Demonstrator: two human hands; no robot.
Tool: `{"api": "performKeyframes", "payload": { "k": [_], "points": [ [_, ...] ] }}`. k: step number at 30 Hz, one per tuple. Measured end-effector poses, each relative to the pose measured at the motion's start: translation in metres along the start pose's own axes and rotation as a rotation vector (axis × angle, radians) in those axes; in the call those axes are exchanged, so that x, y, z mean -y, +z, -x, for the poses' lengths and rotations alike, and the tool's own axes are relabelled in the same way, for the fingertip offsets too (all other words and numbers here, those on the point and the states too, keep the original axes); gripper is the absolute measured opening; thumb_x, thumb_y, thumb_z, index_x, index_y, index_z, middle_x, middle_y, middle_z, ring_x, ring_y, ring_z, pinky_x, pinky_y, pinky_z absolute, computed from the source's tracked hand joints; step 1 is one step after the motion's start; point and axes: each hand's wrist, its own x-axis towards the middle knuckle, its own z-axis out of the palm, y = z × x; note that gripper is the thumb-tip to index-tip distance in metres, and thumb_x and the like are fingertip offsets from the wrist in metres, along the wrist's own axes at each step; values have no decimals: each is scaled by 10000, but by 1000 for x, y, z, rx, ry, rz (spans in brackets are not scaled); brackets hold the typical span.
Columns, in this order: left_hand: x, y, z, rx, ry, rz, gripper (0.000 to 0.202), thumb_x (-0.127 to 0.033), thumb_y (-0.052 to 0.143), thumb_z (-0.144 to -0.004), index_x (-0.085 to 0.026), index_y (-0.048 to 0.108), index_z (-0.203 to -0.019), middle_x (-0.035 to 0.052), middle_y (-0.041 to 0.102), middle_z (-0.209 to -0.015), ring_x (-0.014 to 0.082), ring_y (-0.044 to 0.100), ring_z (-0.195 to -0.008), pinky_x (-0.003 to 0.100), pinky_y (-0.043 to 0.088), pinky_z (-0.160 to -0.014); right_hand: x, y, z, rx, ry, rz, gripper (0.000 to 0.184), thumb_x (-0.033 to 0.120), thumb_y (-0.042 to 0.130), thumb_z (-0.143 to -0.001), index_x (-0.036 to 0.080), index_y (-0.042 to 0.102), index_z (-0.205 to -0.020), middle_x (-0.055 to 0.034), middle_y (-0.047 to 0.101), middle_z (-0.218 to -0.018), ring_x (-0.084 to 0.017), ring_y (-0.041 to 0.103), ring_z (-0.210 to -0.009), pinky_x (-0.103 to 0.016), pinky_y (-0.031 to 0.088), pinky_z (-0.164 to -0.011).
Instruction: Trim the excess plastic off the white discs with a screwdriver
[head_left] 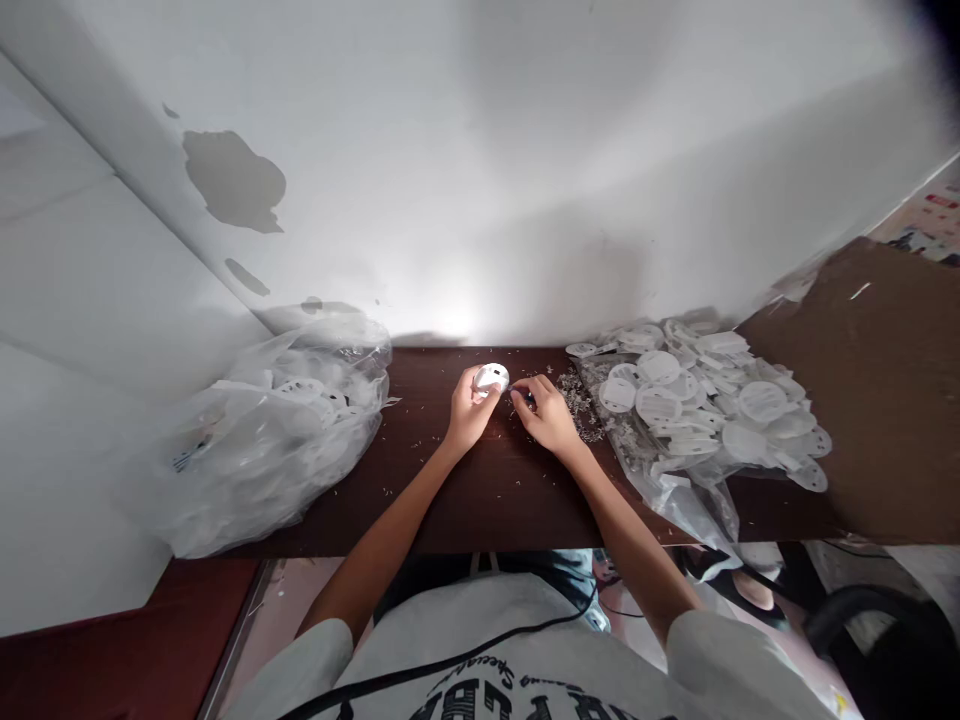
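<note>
My left hand [468,418] is closed around a round white plastic piece [491,374], which has small slots in it and is tilted up over the table. Close by on the right, my right hand [551,413] has its fingers pinched on a slim dark tool [530,398]. Its tip points toward the white piece, but the kind of tool is mostly hidden by my fingers. Whether the tip touches the piece, I cannot tell.
A dark brown table [480,500] carries scattered white scraps. Left lies a clear plastic bag [300,440] of white pieces. On the right, many similar round pieces [697,400] are heaped on plastic, beside small trimmings [581,405] and a brown cardboard sheet [870,400]. A white wall [480,200] closes the back.
</note>
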Motion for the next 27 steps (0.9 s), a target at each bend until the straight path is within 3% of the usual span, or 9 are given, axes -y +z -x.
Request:
{"api": "performKeyframes", "payload": {
  "k": [4, 13, 21, 27],
  "points": [
    [4, -2, 2, 15, 57, -130, 459, -496, 787, -894, -204, 642, -1217, 100, 732, -1118, 210, 731, -958, 335, 618, -839, -1, 1, 0, -11, -14, 17, 226, 370, 560, -1049, 203, 685, -1135, -108, 668, -1072, -247, 672, -942, -360, 548, -809],
    [4, -2, 7, -18, 197, -366, 339, -341, 716, -949, -219, 638, -1257, 88, 752, -1133, 196, 754, -938, 308, 653, -796, -2, 5, 1, -14, -17, 22, 222, 359, 542, -1054, 197, 679, -1120, -119, 683, -1088, -251, 678, -971, -378, 548, -898],
    [-1, -3, 11, 2, 448, -562, 344, -227, 659, -983, -232, 624, -1325, 101, 772, -1192, 230, 775, -1062, 371, 643, -962, 9, 14, 5, -30, 97, 60, 217, 321, 543, -1047, 179, 693, -1114, -124, 694, -1095, -241, 684, -946, -345, 543, -838],
    [-1, 1, 17, 22, 457, -629, 328, -219, 613, -1019, -252, 635, -1345, 86, 779, -1230, 232, 781, -1097, 380, 656, -959, 23, 18, 7, 6, 208, 267, 229, 302, 514, -1076, 171, 690, -1141, -118, 692, -1132, -228, 685, -897, -314, 494, -761]
  ]
}}
